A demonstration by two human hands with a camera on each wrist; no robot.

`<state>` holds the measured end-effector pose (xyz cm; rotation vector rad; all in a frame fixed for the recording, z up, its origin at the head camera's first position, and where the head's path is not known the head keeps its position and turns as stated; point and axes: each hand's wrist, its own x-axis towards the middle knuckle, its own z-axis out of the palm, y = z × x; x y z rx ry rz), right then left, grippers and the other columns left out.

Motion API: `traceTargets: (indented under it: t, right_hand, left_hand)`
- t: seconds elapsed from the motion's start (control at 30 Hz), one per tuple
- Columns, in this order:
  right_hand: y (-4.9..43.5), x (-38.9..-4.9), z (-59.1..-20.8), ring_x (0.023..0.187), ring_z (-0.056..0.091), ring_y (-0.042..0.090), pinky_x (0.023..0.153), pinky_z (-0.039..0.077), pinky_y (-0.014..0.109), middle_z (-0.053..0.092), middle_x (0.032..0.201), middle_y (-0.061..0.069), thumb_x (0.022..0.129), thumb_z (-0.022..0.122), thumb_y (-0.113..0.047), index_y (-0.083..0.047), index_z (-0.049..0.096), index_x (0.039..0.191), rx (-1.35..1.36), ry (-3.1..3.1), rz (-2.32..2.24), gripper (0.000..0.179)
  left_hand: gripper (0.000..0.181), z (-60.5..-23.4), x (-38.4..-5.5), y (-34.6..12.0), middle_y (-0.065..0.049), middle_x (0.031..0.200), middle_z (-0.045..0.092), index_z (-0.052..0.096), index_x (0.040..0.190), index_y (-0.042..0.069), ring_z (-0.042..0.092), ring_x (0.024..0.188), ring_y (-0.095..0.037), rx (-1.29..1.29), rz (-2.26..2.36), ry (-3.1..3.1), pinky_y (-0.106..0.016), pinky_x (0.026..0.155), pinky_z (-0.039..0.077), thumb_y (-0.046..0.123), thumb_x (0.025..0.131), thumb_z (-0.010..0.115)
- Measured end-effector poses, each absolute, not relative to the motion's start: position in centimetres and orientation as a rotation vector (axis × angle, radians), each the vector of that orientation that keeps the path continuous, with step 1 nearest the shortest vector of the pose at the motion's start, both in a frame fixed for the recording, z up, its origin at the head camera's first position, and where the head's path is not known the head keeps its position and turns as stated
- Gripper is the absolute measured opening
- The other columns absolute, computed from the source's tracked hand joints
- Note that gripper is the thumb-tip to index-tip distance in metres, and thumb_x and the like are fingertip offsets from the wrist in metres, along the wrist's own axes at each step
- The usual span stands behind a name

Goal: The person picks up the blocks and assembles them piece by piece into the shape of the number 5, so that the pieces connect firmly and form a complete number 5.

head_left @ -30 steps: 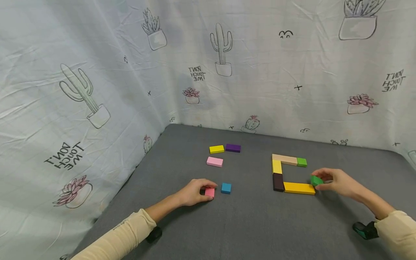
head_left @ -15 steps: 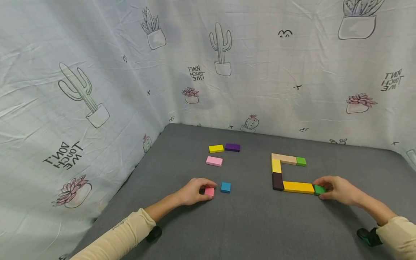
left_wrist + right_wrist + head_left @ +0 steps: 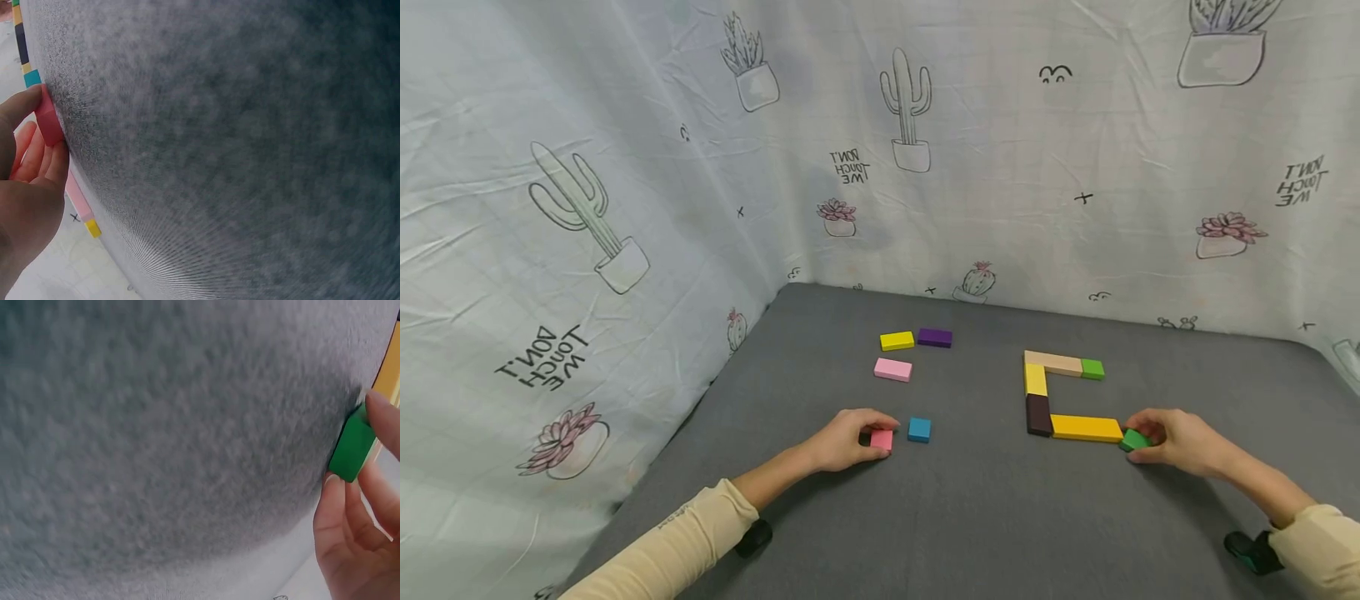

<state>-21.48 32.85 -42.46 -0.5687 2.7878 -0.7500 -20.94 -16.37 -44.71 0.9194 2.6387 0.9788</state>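
Your right hand point(image 3: 1180, 443) pinches a small, smooth, dark-green block point(image 3: 1134, 441) between thumb and fingertips, at or just over the grey, fuzzy cloth-topped table point(image 3: 985, 533). The relation that seems to matter most is between this block and the long, flat, orange-yellow bar point(image 3: 1086, 428): the block lies just off the bar's right end, a touch nearer to you. The bar's long axis runs left to right. The block sits askew to that line, one corner aimed toward the bar's end; whether the two touch, you cannot tell. Its top looks nearly square, and with your fingers over part of it, no long axis can be made out.

At the bar's left end stands a dark-brown rectangular block point(image 3: 1039, 415), its long axis running away from you; past it come a short, pale-yellow block point(image 3: 1035, 379), then a tan bar point(image 3: 1054, 363) tipped by a light-green block point(image 3: 1092, 369).

Your left hand point(image 3: 842, 442), well apart from that outline, pinches a small coral-pink block point(image 3: 882, 440) on the table, just left of a square-topped blue block point(image 3: 919, 430). Your right hand is clearly the nearer to the bar's free end.
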Motion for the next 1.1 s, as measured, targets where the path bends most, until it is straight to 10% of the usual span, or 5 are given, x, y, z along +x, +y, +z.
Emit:
traceTargets:
  t: [1.1]
  right_hand:
    - [32.7, -22.6, -42.4, 0.076, 0.052, 0.012, 0.060, 0.047, 0.027, 0.060, 0.091, 0.003, 0.075, 0.077, -0.002, 0.009, 0.063, 0.107, -0.649, 2.804, -0.706, 0.037]
  left_hand:
    - [0.040, -44.6, -20.9, -16.4, -0.006, 0.120, 0.061, 0.061, 0.124, 0.003, 0.056, 0.105, -0.016, 0.906, 0.984, 2.626, -0.028, 0.091, 0.047, 0.008, 0.086, 0.072]
